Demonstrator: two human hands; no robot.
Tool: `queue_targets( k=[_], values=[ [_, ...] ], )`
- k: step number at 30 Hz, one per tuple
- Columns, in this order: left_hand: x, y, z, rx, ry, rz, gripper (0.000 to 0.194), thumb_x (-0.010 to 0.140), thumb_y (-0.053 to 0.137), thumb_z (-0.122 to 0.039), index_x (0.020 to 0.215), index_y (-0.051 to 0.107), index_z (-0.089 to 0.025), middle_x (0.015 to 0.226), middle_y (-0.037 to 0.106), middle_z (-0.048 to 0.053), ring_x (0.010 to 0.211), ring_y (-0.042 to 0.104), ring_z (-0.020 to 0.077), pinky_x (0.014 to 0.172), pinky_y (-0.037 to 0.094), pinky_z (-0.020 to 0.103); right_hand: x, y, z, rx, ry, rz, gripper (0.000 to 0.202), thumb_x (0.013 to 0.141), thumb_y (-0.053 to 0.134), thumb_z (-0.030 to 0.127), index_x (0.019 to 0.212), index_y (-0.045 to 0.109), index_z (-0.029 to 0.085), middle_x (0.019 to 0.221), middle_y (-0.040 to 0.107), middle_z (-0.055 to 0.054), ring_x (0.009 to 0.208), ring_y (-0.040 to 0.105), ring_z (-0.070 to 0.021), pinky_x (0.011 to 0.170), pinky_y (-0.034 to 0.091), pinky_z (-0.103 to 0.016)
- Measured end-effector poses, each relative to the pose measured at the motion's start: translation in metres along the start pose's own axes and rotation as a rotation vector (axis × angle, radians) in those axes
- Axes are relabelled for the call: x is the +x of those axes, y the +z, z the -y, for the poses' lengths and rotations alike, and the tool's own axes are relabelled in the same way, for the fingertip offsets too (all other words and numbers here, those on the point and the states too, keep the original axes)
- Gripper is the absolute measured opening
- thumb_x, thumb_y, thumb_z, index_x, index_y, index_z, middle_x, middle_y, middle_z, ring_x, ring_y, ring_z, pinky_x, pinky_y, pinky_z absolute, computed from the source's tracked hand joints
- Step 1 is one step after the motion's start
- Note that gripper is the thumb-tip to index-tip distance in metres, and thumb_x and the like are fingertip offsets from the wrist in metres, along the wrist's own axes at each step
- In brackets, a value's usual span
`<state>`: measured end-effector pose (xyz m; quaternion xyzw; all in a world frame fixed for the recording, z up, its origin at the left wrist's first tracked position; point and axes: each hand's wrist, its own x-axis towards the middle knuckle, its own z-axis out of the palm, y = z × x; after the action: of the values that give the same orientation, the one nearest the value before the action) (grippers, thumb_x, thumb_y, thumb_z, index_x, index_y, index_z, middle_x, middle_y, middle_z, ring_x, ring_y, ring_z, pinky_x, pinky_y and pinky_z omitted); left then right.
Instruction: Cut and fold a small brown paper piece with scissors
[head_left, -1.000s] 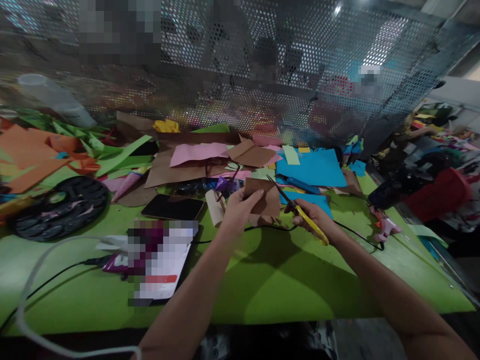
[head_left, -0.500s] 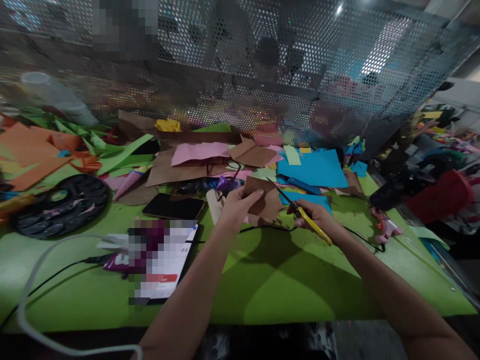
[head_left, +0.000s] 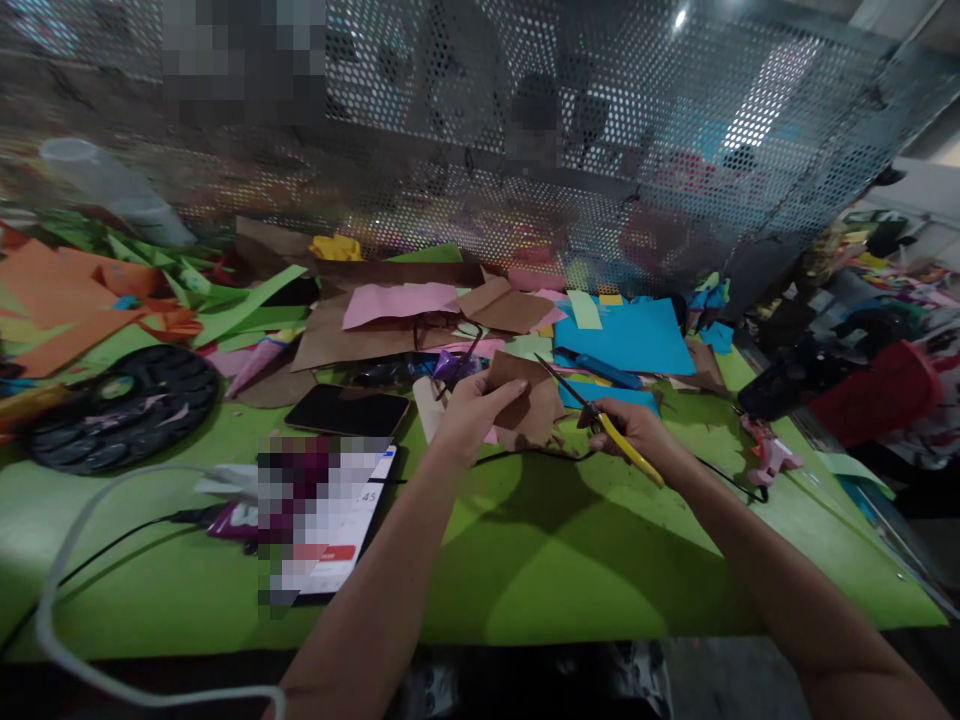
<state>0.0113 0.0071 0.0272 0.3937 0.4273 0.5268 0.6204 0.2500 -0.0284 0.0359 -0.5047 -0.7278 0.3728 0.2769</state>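
My left hand (head_left: pixel 474 408) is closed on a piece of brown paper (head_left: pixel 531 402), thumb lying across its front. To its right, my right hand (head_left: pixel 628 428) grips a pair of yellow-handled scissors (head_left: pixel 626 448). The dark blades point up and left, with their tips beside the paper's upper right edge. Whether the blades touch the paper I cannot tell. Below both hands a black cord (head_left: pixel 540 453) runs over the green table (head_left: pixel 570 580).
A phone (head_left: pixel 346 411), a tablet (head_left: pixel 341 545) and a round black tray (head_left: pixel 127 408) lie on the left. Coloured paper, including a blue sheet (head_left: pixel 637 335), is piled along a perforated metal panel (head_left: pixel 480 180). A pink glue gun (head_left: pixel 769 455) lies on the right.
Both hands, the brown paper and the scissors stay in nearly the same place. The camera view has shifted very slightly.
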Motion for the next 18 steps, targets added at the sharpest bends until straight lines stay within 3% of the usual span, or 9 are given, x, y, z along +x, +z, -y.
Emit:
queue_targets(
  k=[4,9,14,18],
  values=[
    [0.000,0.001,0.002,-0.015,-0.002,0.018,0.048,0.051,0.091,-0.045,0.088,0.078,-0.017,0.090,0.079,0.006,0.075,0.069,0.0181,0.071,0.056,0.029,0.007,-0.017,-0.004,-0.116,-0.018,-0.103,0.039,0.077,0.067,0.056,0.093,0.068,0.020,0.081,0.068,-0.003,0.070,0.060,-0.0190,0.061,0.041,-0.027],
    [0.002,0.002,0.006,-0.033,0.025,0.011,0.045,0.056,0.088,-0.045,0.090,0.078,-0.018,0.087,0.079,0.005,0.080,0.071,0.0195,0.076,0.057,0.031,0.033,-0.060,-0.025,-0.609,0.133,-0.324,0.039,0.089,0.059,0.053,0.105,0.068,0.018,0.095,0.075,-0.012,0.085,0.069,-0.0283,0.066,0.043,-0.030],
    [0.003,0.003,0.007,-0.012,0.034,-0.008,0.041,0.060,0.083,-0.045,0.091,0.076,-0.019,0.087,0.078,0.004,0.085,0.070,0.0206,0.084,0.055,0.034,0.056,-0.093,-0.056,-0.955,0.415,-0.296,0.044,0.092,0.058,0.036,0.130,0.061,0.014,0.109,0.075,-0.017,0.094,0.070,-0.0307,0.069,0.043,-0.031],
    [0.002,0.004,0.007,0.023,0.045,0.029,0.033,0.062,0.079,-0.039,0.089,0.074,-0.020,0.084,0.077,0.004,0.084,0.069,0.0203,0.081,0.054,0.033,0.058,-0.102,-0.069,-0.996,0.440,-0.302,0.054,0.088,0.062,0.026,0.140,0.056,0.012,0.121,0.071,-0.021,0.106,0.067,-0.0322,0.079,0.045,-0.034]
  ],
)
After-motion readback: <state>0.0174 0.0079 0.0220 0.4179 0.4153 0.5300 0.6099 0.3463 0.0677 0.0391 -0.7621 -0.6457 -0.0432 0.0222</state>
